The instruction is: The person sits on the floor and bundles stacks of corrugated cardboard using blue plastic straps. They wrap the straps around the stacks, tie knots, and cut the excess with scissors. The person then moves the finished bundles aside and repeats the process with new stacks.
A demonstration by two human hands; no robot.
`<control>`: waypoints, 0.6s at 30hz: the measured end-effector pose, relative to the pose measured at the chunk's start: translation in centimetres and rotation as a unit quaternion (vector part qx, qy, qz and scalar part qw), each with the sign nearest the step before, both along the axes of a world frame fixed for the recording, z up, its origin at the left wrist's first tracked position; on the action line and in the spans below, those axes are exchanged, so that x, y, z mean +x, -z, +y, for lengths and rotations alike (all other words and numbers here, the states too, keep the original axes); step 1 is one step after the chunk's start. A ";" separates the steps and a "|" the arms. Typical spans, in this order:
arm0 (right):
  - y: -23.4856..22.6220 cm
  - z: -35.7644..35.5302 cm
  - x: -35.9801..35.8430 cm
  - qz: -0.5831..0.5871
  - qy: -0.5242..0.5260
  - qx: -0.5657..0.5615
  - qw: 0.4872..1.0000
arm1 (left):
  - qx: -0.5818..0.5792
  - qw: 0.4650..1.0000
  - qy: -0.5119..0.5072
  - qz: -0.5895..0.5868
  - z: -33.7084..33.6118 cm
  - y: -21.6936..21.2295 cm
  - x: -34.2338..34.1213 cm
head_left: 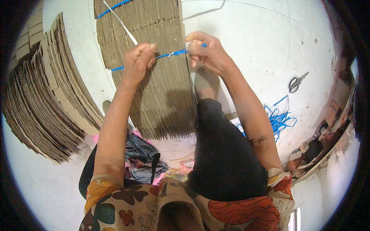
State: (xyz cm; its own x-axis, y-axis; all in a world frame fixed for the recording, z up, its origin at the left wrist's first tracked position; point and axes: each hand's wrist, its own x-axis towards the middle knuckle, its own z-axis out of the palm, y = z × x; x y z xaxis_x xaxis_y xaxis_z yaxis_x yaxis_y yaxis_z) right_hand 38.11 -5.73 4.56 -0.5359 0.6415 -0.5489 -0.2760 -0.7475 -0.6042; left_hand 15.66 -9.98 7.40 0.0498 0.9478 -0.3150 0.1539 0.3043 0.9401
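A long stack of flat brown cardboard pieces (163, 96) lies on edge between my feet. A blue strap (179, 52) crosses it, with a bunched, knotted part near the stack's right edge. Over the left part of that strap my left hand (139, 61) is closed in a fist. A narrow white strip (124, 27) runs from the far left into this fist. At the right edge of the stack, my right hand (208, 52) has its fingers curled and pinched on the blue strap, whose end shows between them. Part of the strap is hidden by both hands.
A second blue strap (113, 8) crosses the stack farther off. More cardboard stacks (42, 107) stand at left. Scissors (296, 82) and tangled blue strapping (281, 120) lie on the floor at right. A dark plastic bag (140, 154) lies near my legs.
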 end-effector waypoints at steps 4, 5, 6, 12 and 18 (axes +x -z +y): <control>0.4 -0.6 1.1 -0.311 -0.121 0.373 0.866 | 0.011 1.000 0.008 0.003 0.1 -0.1 0.1; 0.3 -0.4 1.0 -0.334 -0.110 0.473 0.808 | 0.013 1.000 0.013 0.002 0.1 -0.2 0.1; 0.2 -0.2 1.0 -0.351 -0.097 0.566 0.739 | 0.011 1.000 0.013 0.001 0.1 -0.2 0.2; -0.7 -0.1 0.5 -0.017 0.018 0.078 0.997 | 0.024 1.000 0.009 -0.005 0.1 0.5 -0.1; -1.2 0.2 -1.4 0.106 0.064 -0.022 0.992 | 0.001 0.999 0.005 -0.032 0.0 0.4 -0.2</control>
State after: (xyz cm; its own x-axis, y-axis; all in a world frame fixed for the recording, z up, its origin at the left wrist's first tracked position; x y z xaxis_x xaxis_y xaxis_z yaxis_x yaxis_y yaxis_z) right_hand 36.70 -5.52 5.80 -0.5586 0.6896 -0.4609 -0.4871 -0.7225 -0.4907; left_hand 15.45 -9.93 7.03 0.0785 0.9478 -0.3092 0.0972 0.3014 0.9485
